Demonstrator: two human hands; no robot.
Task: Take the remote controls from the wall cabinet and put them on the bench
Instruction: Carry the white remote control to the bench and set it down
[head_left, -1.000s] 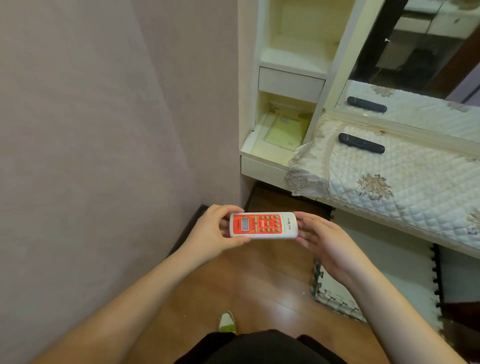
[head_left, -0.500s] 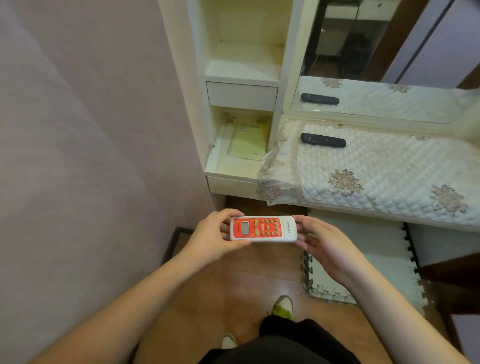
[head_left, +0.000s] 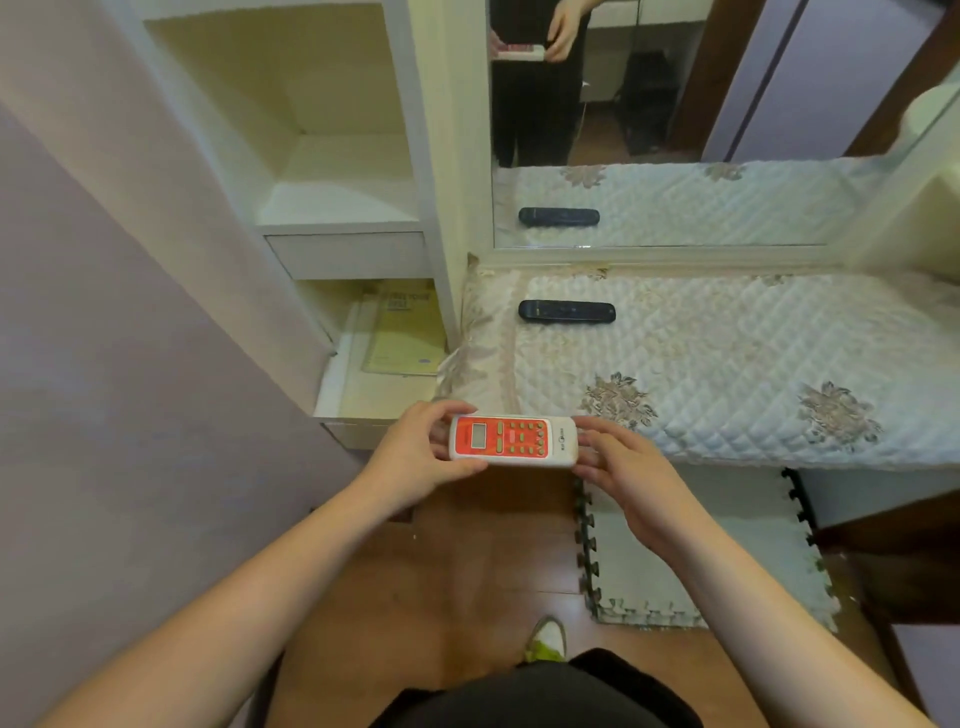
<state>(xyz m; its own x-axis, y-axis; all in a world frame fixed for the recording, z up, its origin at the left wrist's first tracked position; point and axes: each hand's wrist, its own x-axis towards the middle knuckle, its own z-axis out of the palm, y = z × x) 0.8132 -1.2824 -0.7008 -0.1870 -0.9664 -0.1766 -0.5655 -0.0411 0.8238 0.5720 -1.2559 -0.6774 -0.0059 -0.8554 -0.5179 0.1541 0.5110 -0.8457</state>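
Observation:
A white remote with an orange face (head_left: 511, 440) is held level between both hands, just in front of the bench's left front corner. My left hand (head_left: 415, 457) grips its left end and my right hand (head_left: 623, 478) its right end. A black remote (head_left: 566, 311) lies on the quilted bench cover (head_left: 727, 364) near the back left. The wall cabinet (head_left: 332, 208) stands left of the bench, with open shelves and a small drawer.
A mirror (head_left: 675, 130) behind the bench reflects the black remote and the person. A yellow booklet (head_left: 405, 332) lies in the cabinet's lowest compartment. A foam floor mat (head_left: 701, 561) lies under the bench. A wall runs along the left.
I have stepped closer to the bench and cabinet. The orange-faced remote, still held in both hands, has moved forward to the bench's front corner.

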